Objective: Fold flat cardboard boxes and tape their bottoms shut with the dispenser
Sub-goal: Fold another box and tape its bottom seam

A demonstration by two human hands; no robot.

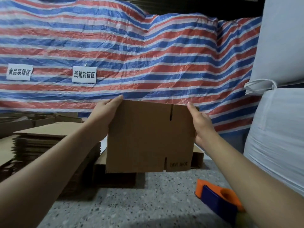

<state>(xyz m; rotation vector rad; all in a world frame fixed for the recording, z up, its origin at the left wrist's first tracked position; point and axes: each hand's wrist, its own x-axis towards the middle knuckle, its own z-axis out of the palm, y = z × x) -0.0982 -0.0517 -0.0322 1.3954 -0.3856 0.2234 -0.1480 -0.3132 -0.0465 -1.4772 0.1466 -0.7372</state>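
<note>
I hold a flat box [149,137] upright in the air, above the speckled floor [131,203] and in front of the striped tarp [131,55]. My left hand [105,116] grips its left edge, fingers hidden behind the board, thumb side toward me. My right hand [201,122] clamps the right edge the same way, thumb up along the front face. The dispenser [218,200] lies on the floor near my right forearm, apart from the box. A stack of flats [37,145] sits to the left.

The risk, as I judge it: if I push the edges inward unevenly, the board may buckle instead of opening square, or slip from one grip. Lowering it blind could also knock the dispenser.

Two white signs [83,74] on the tarp read 食品装箱区 and 纸箱封箱区. The print at the box's lower right is upside down and too blurred to read.
</note>
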